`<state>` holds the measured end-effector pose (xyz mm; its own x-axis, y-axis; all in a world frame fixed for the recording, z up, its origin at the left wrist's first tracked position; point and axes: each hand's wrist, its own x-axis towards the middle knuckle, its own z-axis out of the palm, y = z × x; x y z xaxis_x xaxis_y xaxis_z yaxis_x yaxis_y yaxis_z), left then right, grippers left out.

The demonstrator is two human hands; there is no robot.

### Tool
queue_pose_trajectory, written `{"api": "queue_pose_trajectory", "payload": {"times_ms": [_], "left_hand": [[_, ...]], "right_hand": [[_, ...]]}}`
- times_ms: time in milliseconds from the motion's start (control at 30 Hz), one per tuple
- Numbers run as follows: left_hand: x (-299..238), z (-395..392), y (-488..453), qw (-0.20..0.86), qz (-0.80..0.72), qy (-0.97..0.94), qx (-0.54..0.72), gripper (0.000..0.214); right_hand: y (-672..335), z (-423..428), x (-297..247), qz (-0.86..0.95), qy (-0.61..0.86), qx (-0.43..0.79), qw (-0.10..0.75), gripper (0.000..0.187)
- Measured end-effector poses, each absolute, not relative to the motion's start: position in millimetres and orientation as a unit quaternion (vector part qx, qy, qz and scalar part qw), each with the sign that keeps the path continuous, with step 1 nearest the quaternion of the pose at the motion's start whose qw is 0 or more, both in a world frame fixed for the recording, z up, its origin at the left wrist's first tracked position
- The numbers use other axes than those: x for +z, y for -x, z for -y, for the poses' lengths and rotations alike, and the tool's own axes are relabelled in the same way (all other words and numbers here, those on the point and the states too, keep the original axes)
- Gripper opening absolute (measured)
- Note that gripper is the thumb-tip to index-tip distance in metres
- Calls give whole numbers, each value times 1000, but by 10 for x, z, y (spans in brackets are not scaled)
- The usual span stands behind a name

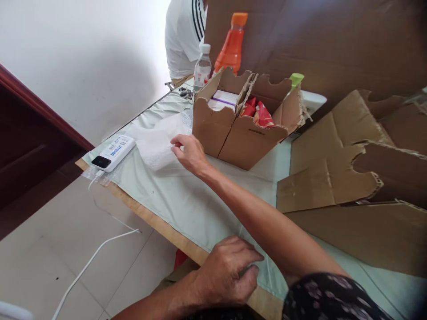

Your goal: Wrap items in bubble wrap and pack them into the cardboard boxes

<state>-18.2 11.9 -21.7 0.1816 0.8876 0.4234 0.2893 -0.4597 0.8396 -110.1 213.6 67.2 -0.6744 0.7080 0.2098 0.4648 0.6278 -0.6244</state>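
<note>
My right hand [190, 153] reaches over the table beside a white translucent packing sheet [155, 144]. Its thumb and forefinger are bent with a small gap between them, and I see nothing held; the other fingers are partly hidden. My left hand [230, 266] rests at the table's near edge, fingers loosely curled and thumb apart, with nothing in it. Just beyond the right hand stands a two-part cardboard organizer [233, 133]. White boxes with a purple stripe [224, 100] fill its left compartment, and red packets [256, 112] lie in the right one.
A white power bank [113, 152] with a cable [96, 249] lies at the table's left corner. Bottles, one clear [202, 66] and one orange [231, 46], stand behind the organizer. Larger cardboard boxes [333, 178] occupy the right. A person in a white shirt [182, 38] is at the far end.
</note>
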Motion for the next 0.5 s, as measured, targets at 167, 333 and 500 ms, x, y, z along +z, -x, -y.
{"api": "queue_pose_trajectory", "payload": {"times_ms": [167, 333, 500], "left_hand": [[-170, -97, 195, 352, -441, -645, 516, 28], [-46, -70, 270, 465, -483, -575, 469, 26], [72, 71, 198, 635, -418, -430, 488, 47]], "right_hand": [[-114, -1531, 911, 805, 279, 373, 369, 8], [-1454, -962, 946, 663, 401, 458, 436, 16], [-2289, -519, 729, 606, 496, 468, 410, 25]]}}
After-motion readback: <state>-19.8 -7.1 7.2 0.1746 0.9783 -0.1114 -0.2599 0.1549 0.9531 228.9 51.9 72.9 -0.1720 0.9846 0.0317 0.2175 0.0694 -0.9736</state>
